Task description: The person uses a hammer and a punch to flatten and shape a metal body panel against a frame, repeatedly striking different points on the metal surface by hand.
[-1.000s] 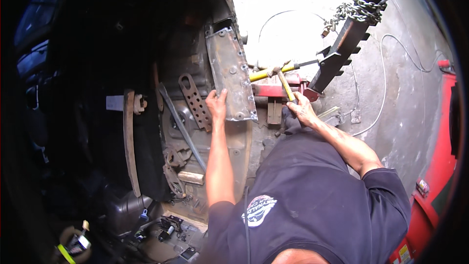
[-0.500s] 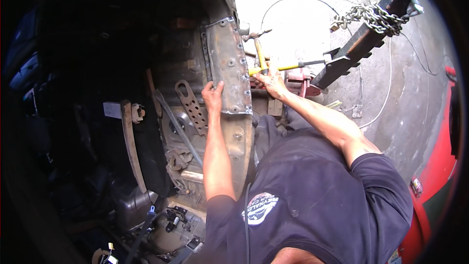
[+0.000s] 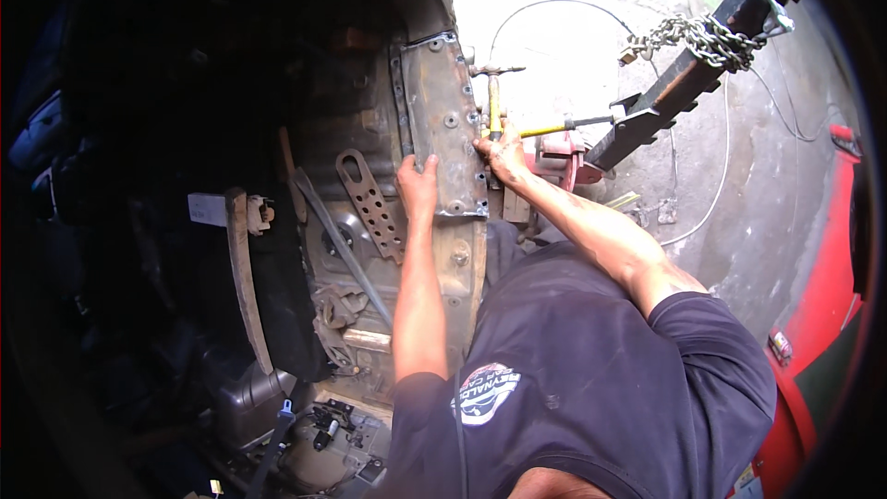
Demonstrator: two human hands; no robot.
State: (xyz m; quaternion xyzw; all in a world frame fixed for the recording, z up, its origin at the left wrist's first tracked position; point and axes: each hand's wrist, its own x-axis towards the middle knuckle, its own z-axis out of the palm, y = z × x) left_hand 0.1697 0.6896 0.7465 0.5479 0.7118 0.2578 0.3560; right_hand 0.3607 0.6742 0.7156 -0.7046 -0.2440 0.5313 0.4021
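A patched metal panel (image 3: 453, 166) with holes along its edges lies over the sill of a stripped car body. My left hand (image 3: 418, 189) rests on the panel's inner edge, thumb and fingers apart. Beyond the outer edge, my right hand (image 3: 505, 157) is closed around the lower end of a hammer's yellow handle (image 3: 494, 103). The hammer's narrow head (image 3: 499, 69) points away from me, and some fingertips lie close to the panel edge. Behind that hand, a yellow and black rod (image 3: 545, 131) runs sideways toward a dark steel post.
A slanted steel post (image 3: 661, 97) wrapped in chain (image 3: 711, 42) rises at the right. Left of the panel lie a perforated metal plate (image 3: 372, 212), a flat bar (image 3: 337, 245) and a curved strip (image 3: 244, 277). A cable (image 3: 711, 194) crosses the floor; a red body part (image 3: 822, 286) stands far right.
The view has shifted slightly. My right hand has come left toward the panel edge, and the hammer handle is more upright. My left hand stays on the panel.
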